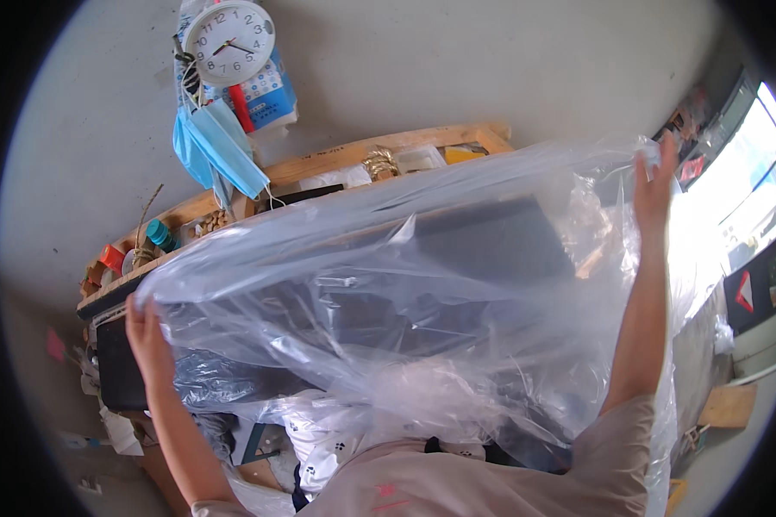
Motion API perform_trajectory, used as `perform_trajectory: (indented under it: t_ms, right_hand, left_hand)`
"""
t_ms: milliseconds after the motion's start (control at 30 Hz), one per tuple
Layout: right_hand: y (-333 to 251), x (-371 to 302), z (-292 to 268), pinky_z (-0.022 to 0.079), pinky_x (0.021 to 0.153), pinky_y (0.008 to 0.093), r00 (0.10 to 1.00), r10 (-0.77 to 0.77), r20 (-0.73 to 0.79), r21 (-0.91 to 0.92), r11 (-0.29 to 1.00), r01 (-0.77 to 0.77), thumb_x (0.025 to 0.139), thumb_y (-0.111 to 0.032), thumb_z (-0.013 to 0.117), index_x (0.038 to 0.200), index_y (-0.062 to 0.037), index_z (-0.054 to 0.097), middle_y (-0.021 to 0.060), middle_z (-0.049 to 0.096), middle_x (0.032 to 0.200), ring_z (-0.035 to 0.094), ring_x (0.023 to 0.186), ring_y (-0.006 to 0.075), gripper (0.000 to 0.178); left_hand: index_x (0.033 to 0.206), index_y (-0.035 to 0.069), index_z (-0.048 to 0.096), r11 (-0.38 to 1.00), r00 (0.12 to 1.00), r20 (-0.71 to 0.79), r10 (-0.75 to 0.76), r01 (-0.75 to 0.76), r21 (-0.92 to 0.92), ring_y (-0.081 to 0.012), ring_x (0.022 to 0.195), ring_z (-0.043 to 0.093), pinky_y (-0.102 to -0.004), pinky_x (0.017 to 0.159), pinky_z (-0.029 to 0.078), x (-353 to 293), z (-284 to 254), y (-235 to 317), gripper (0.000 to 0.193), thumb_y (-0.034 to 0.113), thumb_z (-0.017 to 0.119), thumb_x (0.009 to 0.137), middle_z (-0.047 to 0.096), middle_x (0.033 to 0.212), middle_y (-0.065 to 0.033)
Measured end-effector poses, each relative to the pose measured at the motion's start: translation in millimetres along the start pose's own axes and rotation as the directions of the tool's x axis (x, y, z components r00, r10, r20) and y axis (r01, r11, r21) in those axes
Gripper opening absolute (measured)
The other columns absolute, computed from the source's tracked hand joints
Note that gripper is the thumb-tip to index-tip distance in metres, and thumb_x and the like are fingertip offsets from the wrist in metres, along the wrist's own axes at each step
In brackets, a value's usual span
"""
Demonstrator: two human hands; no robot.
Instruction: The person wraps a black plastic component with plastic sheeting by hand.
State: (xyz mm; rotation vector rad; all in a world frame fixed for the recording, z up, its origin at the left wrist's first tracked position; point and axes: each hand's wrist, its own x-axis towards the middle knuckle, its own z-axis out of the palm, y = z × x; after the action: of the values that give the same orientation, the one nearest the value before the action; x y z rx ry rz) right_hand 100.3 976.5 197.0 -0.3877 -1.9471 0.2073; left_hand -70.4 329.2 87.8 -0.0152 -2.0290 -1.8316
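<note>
A large clear plastic sheet or bag (422,284) is stretched wide in front of me. My left hand (147,340) grips its left edge, low at the left. Raised at the upper right, my right hand (653,185) grips the other edge. Through the plastic I see dark shapes, one a dark flat panel (491,241), blurred by the film. Below the sheet lies white fabric with small dark marks (323,444).
A wooden shelf (319,164) runs along the grey wall and holds small items. A white round clock (230,39) and blue face masks (220,146) hang above it. A bright window (750,172) is at the right. A dark box (116,366) sits beside my left hand.
</note>
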Motion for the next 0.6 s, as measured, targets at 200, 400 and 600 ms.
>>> perform_trajectory:
  t_ms: [200,400,600]
  right_hand:
    - [8.8,-148.7,16.9,0.014,0.105,0.049,0.545,0.399,0.737,-0.51,0.858,0.062,0.083,-0.028,0.05,0.132,-0.0099,0.033,0.0097,0.04,0.133,0.03,0.127,0.0296,0.055]
    - [-28.8,-151.4,51.8,0.024,0.103,0.0414,0.626,0.127,0.769,-0.23,0.969,0.086,0.087,-0.029,0.044,0.13,-0.005,0.035,0.016,0.043,0.128,0.033,0.124,0.0302,0.05]
    - [-35.2,-180.0,100.9,0.013,0.105,0.0492,0.596,0.096,0.797,-0.287,0.929,0.235,0.087,-0.04,0.043,0.132,-0.0054,0.032,0.0108,0.025,0.141,0.019,0.132,0.0276,0.058]
  left_hand:
    - [0.089,-0.002,0.056,0.775,0.959,0.284,0.007,-0.185,0.605,-0.01,0.075,0.05,-0.0202,0.067,0.039,-14.5,-65.1,-30.2,0.019,-0.008,0.05,0.072,0.056,0.08,-0.0048]
    - [0.087,0.0,0.055,0.705,0.967,0.201,0.159,-0.254,0.662,-0.0183,0.077,0.055,-0.0255,0.069,0.042,-7.8,-72.6,-8.9,0.024,-0.009,0.048,0.066,0.057,0.081,-0.0078]
    - [0.107,0.009,0.052,0.645,0.897,0.137,-0.419,0.401,-0.651,-0.0165,0.074,0.057,-0.0275,0.061,0.046,-22.2,19.3,1.7,0.028,0.029,0.047,0.088,0.059,0.088,-0.0019]
